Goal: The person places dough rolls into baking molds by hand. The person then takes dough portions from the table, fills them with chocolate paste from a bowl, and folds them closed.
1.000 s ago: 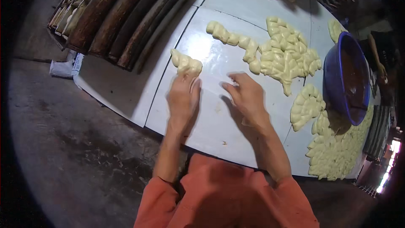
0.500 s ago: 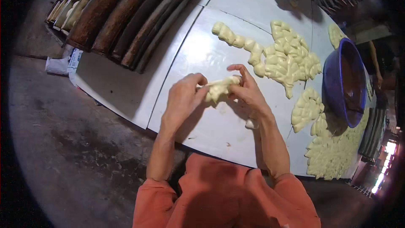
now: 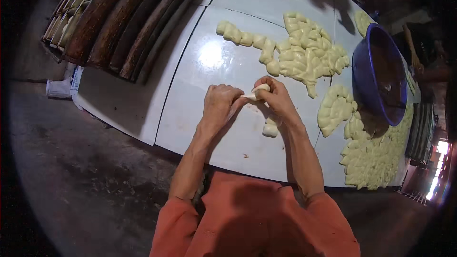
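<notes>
Between my two hands a piece of pale yellow dough [image 3: 260, 90] is held just above the white table [image 3: 223, 147]. My left hand [image 3: 220, 106] pinches its thinner end, fingers curled. My right hand [image 3: 278, 101] grips the thicker end between thumb and fingers. Beside my right wrist, a small lump of dough [image 3: 270, 129] rests on the table. Beyond my hands lies a cluster of shaped dough pieces [image 3: 304, 57], with a row of rounded pieces [image 3: 243, 37] running off to its left.
A purple basin [image 3: 364, 69] with brown contents stands at the right. More dough pieces [image 3: 369, 162] spread in front of it. Long rust-brown metal pans [image 3: 102, 38] sit on the table's left, beside a rack with dough [image 3: 71, 16]. Another person's arm [image 3: 410, 47] shows at far right.
The dough between my hands has gone from a broad, lumpy piece to a narrower folded one. My hands have come closer together. The view has shifted, and the small lump shows more fully.
</notes>
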`<state>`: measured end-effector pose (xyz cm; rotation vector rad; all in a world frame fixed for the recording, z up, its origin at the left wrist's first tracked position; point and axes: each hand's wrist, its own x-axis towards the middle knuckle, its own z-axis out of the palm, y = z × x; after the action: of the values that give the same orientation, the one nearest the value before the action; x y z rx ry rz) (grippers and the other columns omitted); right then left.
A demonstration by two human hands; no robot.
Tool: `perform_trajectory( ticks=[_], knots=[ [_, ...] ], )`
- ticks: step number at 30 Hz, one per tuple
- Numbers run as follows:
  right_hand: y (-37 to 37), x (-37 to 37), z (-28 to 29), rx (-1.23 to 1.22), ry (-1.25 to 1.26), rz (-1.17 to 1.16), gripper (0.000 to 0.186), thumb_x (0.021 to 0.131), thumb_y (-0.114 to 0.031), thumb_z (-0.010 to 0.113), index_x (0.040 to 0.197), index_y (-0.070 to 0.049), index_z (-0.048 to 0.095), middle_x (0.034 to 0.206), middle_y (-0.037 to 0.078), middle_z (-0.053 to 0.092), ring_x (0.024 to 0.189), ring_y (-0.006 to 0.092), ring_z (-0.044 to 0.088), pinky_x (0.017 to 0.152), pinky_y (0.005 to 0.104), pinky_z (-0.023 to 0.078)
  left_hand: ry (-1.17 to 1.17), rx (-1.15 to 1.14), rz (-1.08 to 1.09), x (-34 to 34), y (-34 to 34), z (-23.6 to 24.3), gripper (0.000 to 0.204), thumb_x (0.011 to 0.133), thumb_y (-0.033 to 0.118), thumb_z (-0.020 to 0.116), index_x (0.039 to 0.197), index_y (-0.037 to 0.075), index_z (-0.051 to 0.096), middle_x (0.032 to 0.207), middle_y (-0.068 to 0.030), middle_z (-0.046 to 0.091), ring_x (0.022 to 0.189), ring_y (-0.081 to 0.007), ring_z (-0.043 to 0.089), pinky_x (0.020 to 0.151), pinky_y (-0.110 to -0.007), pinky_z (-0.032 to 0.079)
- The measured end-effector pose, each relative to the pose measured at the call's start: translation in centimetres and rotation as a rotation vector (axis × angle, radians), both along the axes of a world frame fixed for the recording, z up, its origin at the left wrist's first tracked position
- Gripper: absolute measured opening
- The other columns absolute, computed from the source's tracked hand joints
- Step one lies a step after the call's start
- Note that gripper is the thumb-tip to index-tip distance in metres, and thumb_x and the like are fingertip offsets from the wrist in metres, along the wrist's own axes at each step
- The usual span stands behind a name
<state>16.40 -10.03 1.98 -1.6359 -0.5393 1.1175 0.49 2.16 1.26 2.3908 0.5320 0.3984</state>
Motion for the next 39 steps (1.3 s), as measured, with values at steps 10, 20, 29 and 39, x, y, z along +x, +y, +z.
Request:
perform_trajectory(
  ticks=[10, 20, 29, 39],
  knots=[
    [-0.6, -0.3, 0.6, 0.049, 0.102, 0.102, 0.014, 0.083, -0.009, 0.071, 0.092, -0.002, 0.064, 0.077, 0.001, 0.061, 0.067, 0.0071, 0.056, 0.057, 0.0221, 0.045, -0.082, 0.15, 0.102, 0.5, -1.8, -1.3, 0.013, 0.083, 0.016, 0.071, 0.094, 0.009, 0.072, 0.088, -0.0056, 0.07, 0.088, -0.0252, 0.062, 0.085, -0.042, 0.042],
    [-7.6, 1.4, 3.9, 0.297, 0.452, -0.325, 0.036, 0.092, -0.011, 0.062, 0.126, -0.003, 0.056, 0.101, 0.008, 0.067, 0.088, 0.0165, 0.068, 0.077, 0.0287, 0.059, 0.151, 0.265, 0.232, 1.6, -2.9, -2.3, 0.057, 0.094, 0.042, 0.062, 0.136, 0.004, 0.056, 0.144, -0.0203, 0.048, 0.138, -0.038, 0.038, 0.112, -0.066, 0.016],
    [-12.7, 3.0, 2.0, 0.24, 0.205, -0.371, 0.027, 0.093, -0.012, 0.068, 0.116, -0.002, 0.058, 0.103, 0.006, 0.068, 0.09, 0.0123, 0.066, 0.071, 0.0256, 0.057, -0.073, -0.768, -0.019, 8.9, -9.9, 4.1, 0.024, 0.09, 0.021, 0.071, 0.1, -0.001, 0.074, 0.088, -0.0077, 0.072, 0.074, -0.0108, 0.065, 0.058, -0.025, 0.05],
    [-20.1, 4.9, 8.5, 0.72, 0.193, -0.631, 0.022, 0.09, 0.002, 0.065, 0.109, -0.005, 0.058, 0.101, 0.002, 0.061, 0.096, 0.0103, 0.061, 0.087, 0.0259, 0.051, -0.932, -0.702, -0.289, 19.3, -22.8, 5.6, 0.077, 0.095, 0.056, 0.058, 0.138, -0.007, 0.05, 0.11, -0.0209, 0.071, 0.099, -0.0295, 0.071, 0.087, -0.033, 0.055]
  ],
)
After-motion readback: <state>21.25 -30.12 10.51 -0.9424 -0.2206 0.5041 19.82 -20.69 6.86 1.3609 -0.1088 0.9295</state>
